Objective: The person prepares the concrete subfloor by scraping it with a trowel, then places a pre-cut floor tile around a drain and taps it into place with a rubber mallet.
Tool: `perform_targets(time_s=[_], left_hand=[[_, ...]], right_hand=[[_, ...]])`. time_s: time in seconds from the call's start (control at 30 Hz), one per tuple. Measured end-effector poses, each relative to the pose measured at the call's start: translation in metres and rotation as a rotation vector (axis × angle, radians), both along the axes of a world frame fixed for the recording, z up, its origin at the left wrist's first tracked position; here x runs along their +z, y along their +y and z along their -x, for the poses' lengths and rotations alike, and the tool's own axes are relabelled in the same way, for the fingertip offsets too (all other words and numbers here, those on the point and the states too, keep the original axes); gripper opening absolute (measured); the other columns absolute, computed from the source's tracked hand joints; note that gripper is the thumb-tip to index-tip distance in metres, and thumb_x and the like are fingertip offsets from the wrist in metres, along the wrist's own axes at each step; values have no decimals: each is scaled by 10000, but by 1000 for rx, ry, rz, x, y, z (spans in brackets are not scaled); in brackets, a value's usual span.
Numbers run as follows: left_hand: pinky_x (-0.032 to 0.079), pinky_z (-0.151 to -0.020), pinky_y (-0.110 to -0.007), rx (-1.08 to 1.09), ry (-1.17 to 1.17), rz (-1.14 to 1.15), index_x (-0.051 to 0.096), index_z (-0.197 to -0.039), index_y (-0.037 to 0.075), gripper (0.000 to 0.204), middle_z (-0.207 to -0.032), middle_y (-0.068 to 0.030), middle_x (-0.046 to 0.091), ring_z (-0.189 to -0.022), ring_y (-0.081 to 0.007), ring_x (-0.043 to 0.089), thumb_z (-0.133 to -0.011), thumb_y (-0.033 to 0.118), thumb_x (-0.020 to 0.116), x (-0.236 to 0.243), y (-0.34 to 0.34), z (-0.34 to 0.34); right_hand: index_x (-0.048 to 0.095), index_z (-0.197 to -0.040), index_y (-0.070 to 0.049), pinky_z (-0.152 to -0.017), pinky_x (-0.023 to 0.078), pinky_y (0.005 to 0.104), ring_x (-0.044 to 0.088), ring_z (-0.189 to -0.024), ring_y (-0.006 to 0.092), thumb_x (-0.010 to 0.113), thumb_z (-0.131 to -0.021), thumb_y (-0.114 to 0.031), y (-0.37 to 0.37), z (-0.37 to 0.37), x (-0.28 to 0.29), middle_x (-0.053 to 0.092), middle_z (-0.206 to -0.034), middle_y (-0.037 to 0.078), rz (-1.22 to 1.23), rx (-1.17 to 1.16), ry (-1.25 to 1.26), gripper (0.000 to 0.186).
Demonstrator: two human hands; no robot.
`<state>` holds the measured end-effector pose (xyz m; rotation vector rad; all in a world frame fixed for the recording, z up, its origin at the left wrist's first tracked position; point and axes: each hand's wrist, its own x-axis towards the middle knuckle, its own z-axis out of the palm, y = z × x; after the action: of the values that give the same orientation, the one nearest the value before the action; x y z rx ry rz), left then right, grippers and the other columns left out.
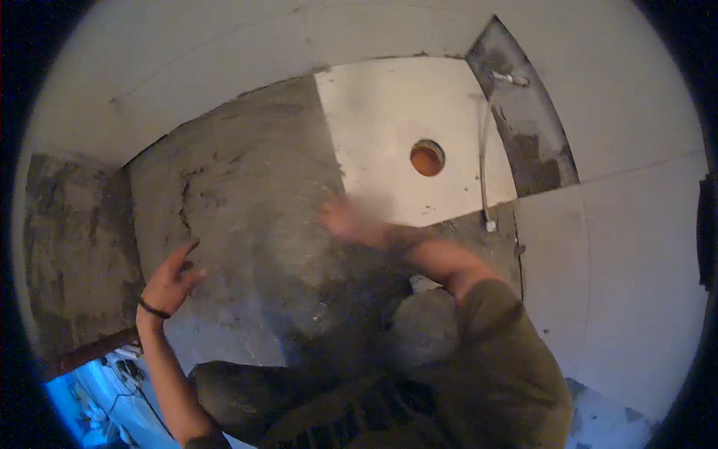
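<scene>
Tile [374, 123], white with a round cut-out [428, 158], down at the far right; broad grey mortar [247, 165] to its left and dark strip [532, 127] to its right untiled, so seemingly early on. Empty left hand [169, 288] with fingers parted; blurred right hand [345, 221] near the tile's lower left corner, finger state impossible to tell.

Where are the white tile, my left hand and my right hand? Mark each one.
White tile [378, 123]: head view, on its bare face, left of its round hole [428, 158].
Left hand [167, 287]: head view, on the middle of the hand.
Right hand [346, 219]: head view, on the middle of the hand.
</scene>
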<state>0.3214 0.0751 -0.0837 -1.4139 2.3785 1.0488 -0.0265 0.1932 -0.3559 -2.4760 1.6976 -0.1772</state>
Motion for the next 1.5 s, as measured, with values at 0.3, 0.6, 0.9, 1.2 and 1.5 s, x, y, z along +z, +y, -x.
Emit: perform_targets(time_s=[0.3, 0.6, 0.9, 1.2, 1.5], left_hand=[[464, -914, -367, 20, 152, -57, 398, -1397, 75, 623, -1353, -136, 506, -1058, -258, 594, -857, 226, 669, -10, 5, -29], [475, -882, -375, 26, -7, -83, 413, -1387, 79, 614, -1243, -199, 575, -1081, -288, 597, -863, 277, 665, 11, 13, -11], [471, -911, -401, -26, -153, 14, 411, -1393, 91, 647, -1260, -203, 569, -1080, -335, 600, -854, 345, 664, 8, 11, -13], [457, -940, -450, -133, -127, 64, 404, -1395, 105, 691, -1234, -226, 572, -1091, -386, 578, -869, 521, 567, 0, -5, -4], [447, -953, -441, -65, -50, 81, 532, -1244, 1, 649, -1226, -224, 569, -1107, -364, 565, -810, 470, 648, 41, 18, -18]], right_hand=[[387, -1405, -105, -1052, 271, 625, 239, -1373, 440, 575, -816, -165, -30, -43, 47, 386, -1397, 226, -171, 60, -150, 621], [364, -1420, -168, -1033, 304, 623, 244, -1366, 455, 601, -803, -199, -13, -42, 36, 405, -1380, 225, -135, -37, -166, 662], [413, -1388, -135, -1009, 343, 615, 374, -1289, 453, 623, -798, -221, -13, -36, 42, 475, -1315, 226, -136, -6, -123, 632], [404, -1392, -133, -1031, 375, 480, 419, -1226, 453, 713, -759, -306, -31, -28, 29, 402, -1361, 288, -241, -27, -91, 725], [381, -1400, -59, -1054, 355, 462, 414, -1244, 438, 723, -720, -124, -96, -47, 152, 377, -1400, 265, -195, 69, -39, 764]])
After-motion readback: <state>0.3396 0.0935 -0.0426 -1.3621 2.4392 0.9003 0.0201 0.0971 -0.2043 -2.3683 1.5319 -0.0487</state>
